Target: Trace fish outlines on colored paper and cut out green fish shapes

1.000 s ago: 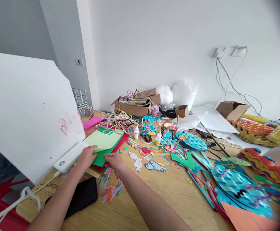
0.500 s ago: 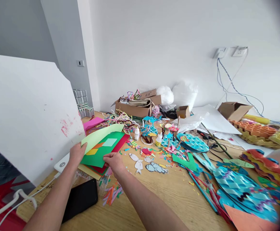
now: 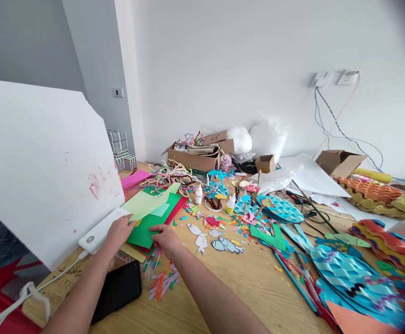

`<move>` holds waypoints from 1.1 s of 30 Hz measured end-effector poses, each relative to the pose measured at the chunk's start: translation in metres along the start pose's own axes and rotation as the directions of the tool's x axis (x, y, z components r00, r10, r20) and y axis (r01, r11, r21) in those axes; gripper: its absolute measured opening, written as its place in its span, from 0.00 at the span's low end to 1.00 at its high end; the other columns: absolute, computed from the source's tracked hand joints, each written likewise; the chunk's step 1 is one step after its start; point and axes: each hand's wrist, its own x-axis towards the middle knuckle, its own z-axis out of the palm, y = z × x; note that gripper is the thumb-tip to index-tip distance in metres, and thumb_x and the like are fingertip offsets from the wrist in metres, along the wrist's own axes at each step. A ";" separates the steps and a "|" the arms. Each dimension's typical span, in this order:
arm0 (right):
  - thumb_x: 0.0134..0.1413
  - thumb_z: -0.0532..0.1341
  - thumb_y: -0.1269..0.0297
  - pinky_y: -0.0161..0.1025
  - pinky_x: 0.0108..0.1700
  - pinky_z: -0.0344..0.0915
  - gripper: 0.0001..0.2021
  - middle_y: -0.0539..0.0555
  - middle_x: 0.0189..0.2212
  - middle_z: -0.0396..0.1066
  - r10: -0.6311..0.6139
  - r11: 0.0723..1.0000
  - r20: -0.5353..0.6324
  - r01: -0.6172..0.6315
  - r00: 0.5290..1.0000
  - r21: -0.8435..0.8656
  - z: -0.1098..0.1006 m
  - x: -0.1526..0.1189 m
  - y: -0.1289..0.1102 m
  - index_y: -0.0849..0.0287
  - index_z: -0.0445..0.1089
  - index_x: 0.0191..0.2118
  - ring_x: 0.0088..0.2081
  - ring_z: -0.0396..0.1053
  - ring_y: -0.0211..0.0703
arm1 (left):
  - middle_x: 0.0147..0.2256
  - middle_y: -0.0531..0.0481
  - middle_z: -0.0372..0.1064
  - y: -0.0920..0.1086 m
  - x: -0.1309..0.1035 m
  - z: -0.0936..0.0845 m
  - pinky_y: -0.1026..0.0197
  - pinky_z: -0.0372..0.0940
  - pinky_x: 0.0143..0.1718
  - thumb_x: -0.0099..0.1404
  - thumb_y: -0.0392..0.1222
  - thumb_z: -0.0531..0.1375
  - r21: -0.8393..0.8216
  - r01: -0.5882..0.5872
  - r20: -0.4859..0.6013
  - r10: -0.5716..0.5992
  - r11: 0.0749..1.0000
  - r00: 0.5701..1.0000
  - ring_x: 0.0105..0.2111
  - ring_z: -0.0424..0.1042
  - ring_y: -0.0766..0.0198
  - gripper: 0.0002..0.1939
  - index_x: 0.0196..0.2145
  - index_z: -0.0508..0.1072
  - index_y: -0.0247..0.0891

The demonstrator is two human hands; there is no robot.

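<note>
My left hand (image 3: 119, 232) pinches the near corner of a pale green paper sheet (image 3: 150, 204), which curves up a little over the stack. Beneath it lies a green paper sheet (image 3: 142, 236) with a light mint piece (image 3: 160, 210) on top. My right hand (image 3: 167, 239) is at the right edge of that green sheet, index finger stretched along it and the other fingers curled at the edge. Red paper (image 3: 176, 208) sticks out from under the green one. A black phone (image 3: 121, 287) and orange and purple paper strips (image 3: 162, 283) lie nearer me.
A white power strip (image 3: 100, 234) runs beside a large white board (image 3: 49, 162). Fish cutouts (image 3: 200, 241), glue bottles (image 3: 230, 204) and scraps spread over the wooden table (image 3: 237, 287). Blue woven paper fish (image 3: 348, 273) lie right; a cardboard box (image 3: 193, 160) stands behind.
The pale green sheet has come down over the green one, hiding its orange piece and most of the yellow one. My left hand has shifted right and lower; my right index finger is more extended.
</note>
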 end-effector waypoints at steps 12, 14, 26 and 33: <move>0.35 0.53 0.85 0.29 0.21 0.57 0.23 0.42 0.12 0.58 -0.017 0.999 0.013 0.018 1.000 -0.051 0.004 -0.001 -0.005 0.63 0.72 0.39 0.15 0.57 0.31 | 0.56 0.43 0.58 0.008 -0.022 0.006 0.39 0.45 0.53 0.59 0.39 0.54 0.246 -0.127 0.079 0.111 0.961 0.991 0.58 0.49 0.49 0.20 0.50 0.66 0.44; 0.35 0.53 0.84 0.29 0.22 0.59 0.23 0.43 0.13 0.60 -0.026 0.998 0.011 0.027 1.000 -0.062 0.005 -0.002 -0.008 0.62 0.73 0.39 0.16 0.58 0.31 | 0.57 0.45 0.56 0.006 -0.018 0.007 0.38 0.45 0.52 0.60 0.39 0.53 0.260 -0.118 0.093 0.097 0.958 0.991 0.58 0.48 0.48 0.20 0.51 0.65 0.47; 0.34 0.53 0.83 0.31 0.27 0.62 0.26 0.49 0.25 0.72 -0.126 0.975 -0.016 0.121 0.992 -0.186 0.009 -0.002 -0.016 0.59 0.73 0.42 0.24 0.66 0.36 | 0.58 0.47 0.54 -0.001 0.000 0.007 0.39 0.48 0.52 0.57 0.32 0.53 0.284 -0.088 0.093 0.064 0.955 0.994 0.58 0.49 0.48 0.24 0.51 0.66 0.45; 0.35 0.53 0.82 0.30 0.27 0.63 0.25 0.49 0.23 0.72 -0.105 0.978 -0.022 0.099 0.994 -0.185 0.008 0.003 -0.022 0.60 0.72 0.43 0.24 0.67 0.36 | 0.57 0.45 0.55 -0.007 0.006 0.003 0.43 0.49 0.53 0.62 0.41 0.50 0.264 -0.061 0.078 0.042 0.963 0.996 0.57 0.50 0.51 0.18 0.49 0.67 0.41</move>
